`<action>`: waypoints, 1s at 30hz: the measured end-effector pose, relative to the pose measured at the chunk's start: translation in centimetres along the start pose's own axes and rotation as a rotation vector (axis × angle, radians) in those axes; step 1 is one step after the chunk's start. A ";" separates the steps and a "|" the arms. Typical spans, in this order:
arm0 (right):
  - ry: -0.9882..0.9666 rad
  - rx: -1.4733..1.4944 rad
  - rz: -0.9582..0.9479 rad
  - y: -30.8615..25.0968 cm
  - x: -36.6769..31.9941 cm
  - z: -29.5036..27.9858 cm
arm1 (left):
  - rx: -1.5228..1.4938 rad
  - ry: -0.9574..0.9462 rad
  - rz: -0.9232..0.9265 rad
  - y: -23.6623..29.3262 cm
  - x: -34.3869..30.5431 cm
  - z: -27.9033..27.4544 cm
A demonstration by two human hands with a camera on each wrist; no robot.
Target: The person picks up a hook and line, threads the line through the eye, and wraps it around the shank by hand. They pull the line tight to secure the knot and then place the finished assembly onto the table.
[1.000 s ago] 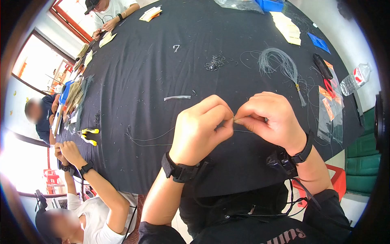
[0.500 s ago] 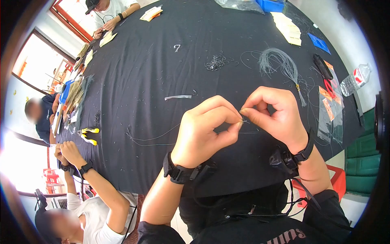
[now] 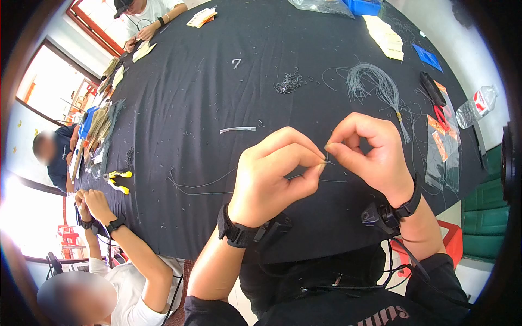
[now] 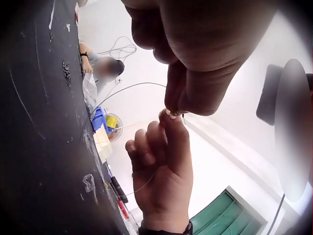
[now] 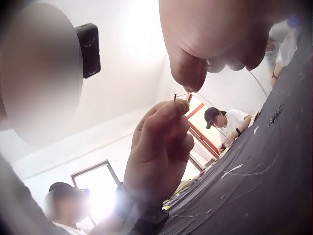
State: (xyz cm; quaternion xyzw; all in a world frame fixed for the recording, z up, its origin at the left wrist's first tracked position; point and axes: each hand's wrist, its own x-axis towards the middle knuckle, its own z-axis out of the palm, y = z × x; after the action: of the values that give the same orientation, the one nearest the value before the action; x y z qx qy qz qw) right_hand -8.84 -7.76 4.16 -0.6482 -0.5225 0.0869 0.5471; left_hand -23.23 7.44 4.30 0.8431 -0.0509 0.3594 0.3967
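My left hand (image 3: 274,171) pinches a tiny dark fish hook (image 5: 175,97) between thumb and forefinger, its end poking out past the fingertips. My right hand (image 3: 372,149), close beside it, pinches a thin fishing line (image 5: 183,94) that runs tight from the hook. Most of the hook is hidden by the left fingertips. In the head view, a long loop of line (image 3: 204,194) trails out to the left over the black cloth. A pile of dark hooks (image 3: 291,83) and a tied bundle of grey line (image 3: 375,87) lie beyond the hands.
A short clear tube (image 3: 237,129) lies ahead of the left hand. Yellow-handled pliers (image 3: 119,182) are at the left. Red-handled scissors (image 3: 440,117), plastic packets (image 3: 437,146) and a bottle (image 3: 476,106) stand right. Other people sit around the black-covered table (image 3: 179,108).
The fingertips of both hands, together a second ago, have parted. My right hand has moved up and right, drawing the line from the hook; the left hand has shifted slightly right.
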 end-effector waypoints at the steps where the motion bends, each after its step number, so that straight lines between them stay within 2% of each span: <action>1: 0.001 -0.003 -0.009 0.0 0.0 -0.1 | 0.006 0.000 0.006 0.0 0.0 0.0; 21: -0.049 0.021 -0.008 -0.3 -0.1 -0.1 | 0.110 0.062 0.097 0.7 0.1 -0.2; 30: -0.068 0.029 -0.069 -0.3 0.0 -0.2 | 0.134 0.077 0.142 1.2 0.0 -0.3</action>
State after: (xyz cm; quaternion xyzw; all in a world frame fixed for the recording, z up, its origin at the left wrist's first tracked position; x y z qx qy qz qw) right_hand -8.92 -7.96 4.49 -0.6186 -0.5613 0.0975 0.5411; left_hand -23.81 6.83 5.17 0.8476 -0.0710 0.4214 0.3145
